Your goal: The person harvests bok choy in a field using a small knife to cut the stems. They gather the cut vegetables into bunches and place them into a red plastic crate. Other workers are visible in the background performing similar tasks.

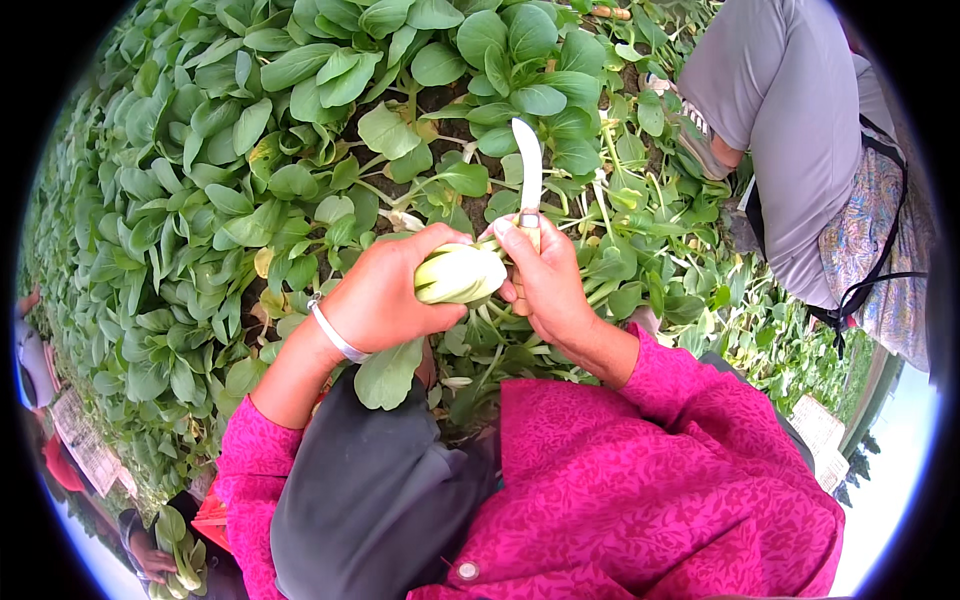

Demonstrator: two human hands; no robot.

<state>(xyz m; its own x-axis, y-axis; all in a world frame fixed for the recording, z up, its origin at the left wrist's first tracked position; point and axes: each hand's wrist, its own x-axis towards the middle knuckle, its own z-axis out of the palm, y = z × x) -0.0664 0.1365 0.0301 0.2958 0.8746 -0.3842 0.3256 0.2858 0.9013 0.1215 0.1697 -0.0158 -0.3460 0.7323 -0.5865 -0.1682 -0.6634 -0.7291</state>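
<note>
Low in front of me, my left hand [397, 289] grips a head of bok choy [463, 274], its pale base turned towards my right hand. A leaf of it hangs below my left wrist, which wears a silver-coloured bracelet. My right hand [551, 277] is closed round the handle of a knife with a curved blade [529, 161]; the blade points away from me. The right thumb and fingers also pinch a green stalk beside the base. Growing bok choy plants [300, 135] fill the ground beyond both hands.
A person in grey trousers [787, 135] is close at the right. Cut stalks and loose leaves [615, 202] litter the soil. At lower left are a red plastic crate [212, 517] and another person's hand [150, 559] with bok choy. White crates [817, 431] stand farther right.
</note>
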